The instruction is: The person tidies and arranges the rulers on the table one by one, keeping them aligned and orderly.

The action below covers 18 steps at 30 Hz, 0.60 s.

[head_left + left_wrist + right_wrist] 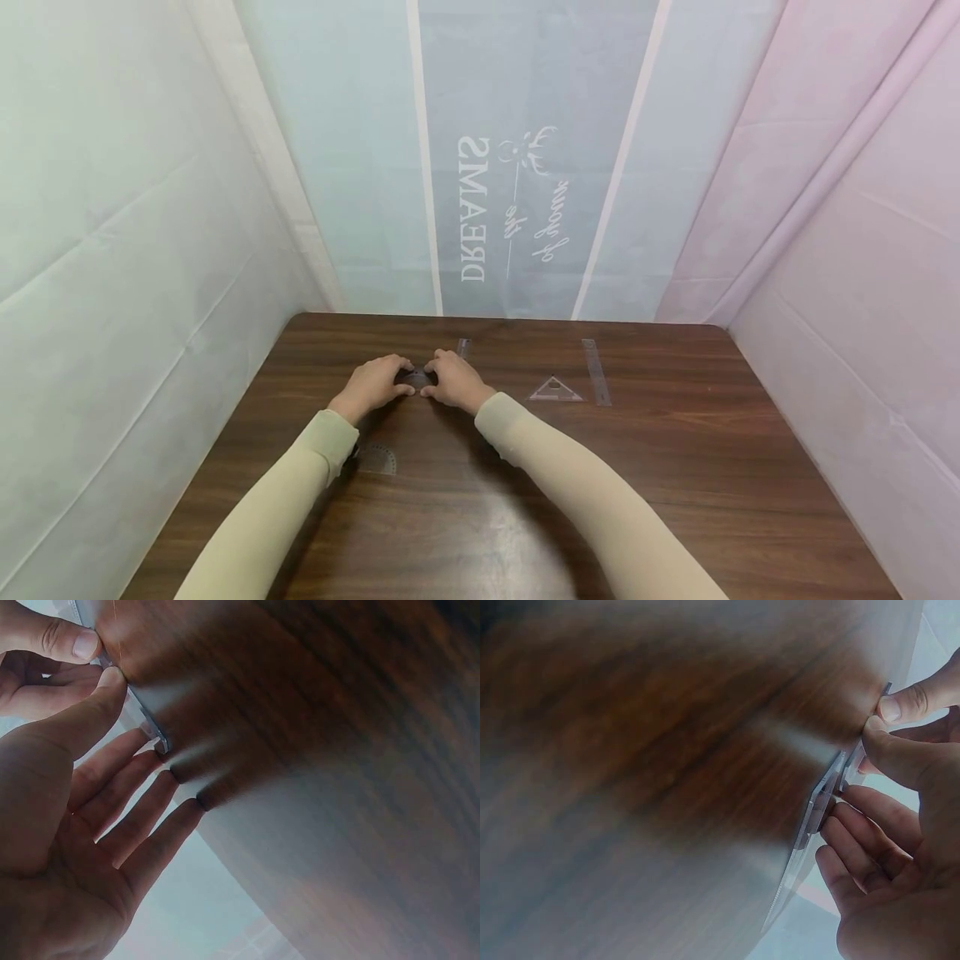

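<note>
Both hands meet at a small clear plastic piece (417, 379) toward the back of the table, left of centre. It has a dark dot near its far edge; the fingers cover its sides, so I cannot tell its exact kind. My left hand (372, 385) holds its left side between thumb and fingers, and my right hand (456, 381) holds the right side. In the left wrist view, both thumbs touch the near edge of the piece (142, 712). A clear ruler (464, 345) lies partly hidden behind the right hand. By the left cuff is a clear protractor (378, 459).
Right of the hands lie a clear set square (555, 389) with a dark dot at its apex and another clear ruler (597, 372). The brown wooden table (675, 467) ends at a lettered backdrop (510, 208), with pale fabric walls on both sides.
</note>
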Motion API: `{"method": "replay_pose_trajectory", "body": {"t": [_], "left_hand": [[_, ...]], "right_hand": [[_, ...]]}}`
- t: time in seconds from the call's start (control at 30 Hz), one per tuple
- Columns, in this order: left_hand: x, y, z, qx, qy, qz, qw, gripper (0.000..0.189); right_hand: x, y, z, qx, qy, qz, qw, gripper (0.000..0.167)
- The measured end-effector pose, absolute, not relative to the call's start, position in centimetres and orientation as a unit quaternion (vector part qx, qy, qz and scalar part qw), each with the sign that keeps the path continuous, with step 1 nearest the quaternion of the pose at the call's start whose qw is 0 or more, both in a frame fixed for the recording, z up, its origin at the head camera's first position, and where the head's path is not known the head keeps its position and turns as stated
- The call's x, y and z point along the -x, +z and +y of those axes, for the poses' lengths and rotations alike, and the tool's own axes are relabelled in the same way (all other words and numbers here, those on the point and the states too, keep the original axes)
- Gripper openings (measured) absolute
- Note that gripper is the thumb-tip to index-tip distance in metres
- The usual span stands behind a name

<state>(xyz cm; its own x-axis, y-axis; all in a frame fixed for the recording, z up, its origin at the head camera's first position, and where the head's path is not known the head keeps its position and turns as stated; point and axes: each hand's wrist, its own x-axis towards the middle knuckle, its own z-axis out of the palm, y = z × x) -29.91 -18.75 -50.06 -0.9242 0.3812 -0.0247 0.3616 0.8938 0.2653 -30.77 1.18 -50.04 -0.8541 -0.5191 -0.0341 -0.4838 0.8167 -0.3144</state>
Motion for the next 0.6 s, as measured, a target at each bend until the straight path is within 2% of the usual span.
{"method": "replay_pose_trajectory", "body": {"t": [0.43, 0.6], "left_hand": [[29.97, -49.61, -18.35, -0.201, 0.109, 0.972, 0.054, 0.045], [29.98, -49.52, -18.28, -0.207, 0.097, 0.973, 0.042, 0.046]], "right_hand": [[30.81, -50.61, 1.10, 0.258, -0.143, 0.954, 0.055, 0.050], [30.77, -50.44, 1.14, 0.263, -0.148, 0.952, 0.051, 0.050]]}}
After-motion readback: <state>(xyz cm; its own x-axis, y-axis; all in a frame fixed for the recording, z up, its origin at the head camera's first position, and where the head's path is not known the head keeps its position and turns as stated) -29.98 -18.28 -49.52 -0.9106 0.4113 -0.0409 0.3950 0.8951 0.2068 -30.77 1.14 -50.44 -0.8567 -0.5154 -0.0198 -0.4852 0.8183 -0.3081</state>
